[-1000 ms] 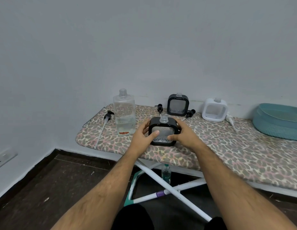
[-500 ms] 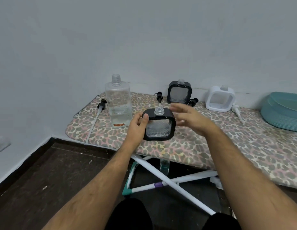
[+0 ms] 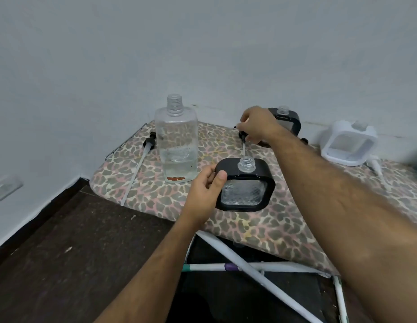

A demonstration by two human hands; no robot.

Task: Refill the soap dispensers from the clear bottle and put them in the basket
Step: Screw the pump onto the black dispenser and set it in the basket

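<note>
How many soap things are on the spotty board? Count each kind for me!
Black dispensers: 2, near one, far one
White dispenser: 1
Clear bottle: 1
Pump tops in view: 4, left one, one in the right hand, one by the far dispenser, white one
Total: 8

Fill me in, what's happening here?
A person is refilling soap dispensers on an ironing board. The left hand grips a black dispenser, open-necked with liquid inside. The right hand pinches a black pump lying behind it. The clear bottle stands uncapped, partly full. Another black dispenser and a white one wait by the wall.
</note>
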